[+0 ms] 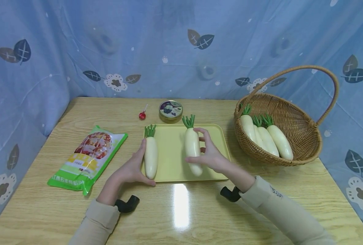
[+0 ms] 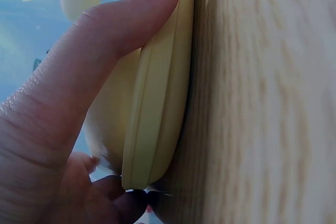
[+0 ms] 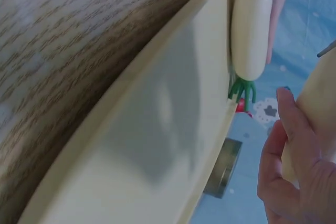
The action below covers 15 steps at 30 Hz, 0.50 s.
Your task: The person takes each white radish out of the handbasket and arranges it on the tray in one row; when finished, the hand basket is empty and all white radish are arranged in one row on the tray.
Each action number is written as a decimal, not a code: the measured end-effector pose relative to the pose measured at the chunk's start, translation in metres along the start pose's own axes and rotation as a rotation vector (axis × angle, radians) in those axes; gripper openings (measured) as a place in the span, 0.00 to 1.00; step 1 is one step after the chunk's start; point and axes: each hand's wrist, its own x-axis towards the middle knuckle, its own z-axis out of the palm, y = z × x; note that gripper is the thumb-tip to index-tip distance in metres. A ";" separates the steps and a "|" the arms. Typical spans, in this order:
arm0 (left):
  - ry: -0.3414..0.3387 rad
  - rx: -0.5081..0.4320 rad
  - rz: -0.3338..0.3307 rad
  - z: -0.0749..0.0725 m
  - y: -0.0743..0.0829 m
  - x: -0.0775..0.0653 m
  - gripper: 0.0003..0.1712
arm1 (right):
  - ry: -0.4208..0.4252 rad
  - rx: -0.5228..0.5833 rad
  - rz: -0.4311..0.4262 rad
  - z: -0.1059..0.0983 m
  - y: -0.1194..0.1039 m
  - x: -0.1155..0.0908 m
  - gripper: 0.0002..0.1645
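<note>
My right hand [image 1: 210,153] grips a white radish [image 1: 193,146] with a green top, holding it above the right half of the yellow tray [image 1: 170,153]. In the right wrist view this radish [image 3: 323,98] is raised off the tray, which carries a shadow. A second white radish [image 1: 151,156] lies along the tray's left side, green top pointing away. At the tray's near left corner, my left hand [image 1: 131,170] holds the edge. In the left wrist view its thumb [image 2: 115,30] lies along the rim, and the other fingers are partly hidden.
A wicker basket [image 1: 279,102] with several white radishes stands at the right, its handle arching high. On the left lies a green food bag [image 1: 87,158]. Behind the tray are a round tin [image 1: 170,111] and a red lollipop [image 1: 142,115]. A blue curtain [image 1: 166,51] hangs at the back.
</note>
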 end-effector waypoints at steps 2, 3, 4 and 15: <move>0.000 -0.003 0.002 0.000 0.000 0.000 0.87 | 0.001 0.005 0.006 0.002 0.002 0.002 0.57; 0.000 -0.003 0.004 0.000 0.000 0.000 0.87 | 0.002 0.009 0.009 0.003 0.002 0.003 0.57; 0.002 -0.002 0.005 0.000 -0.001 0.000 0.87 | 0.002 0.015 0.010 0.004 0.003 0.004 0.57; 0.007 0.001 0.009 0.000 -0.001 0.000 0.88 | -0.002 0.020 0.041 0.020 0.012 0.014 0.54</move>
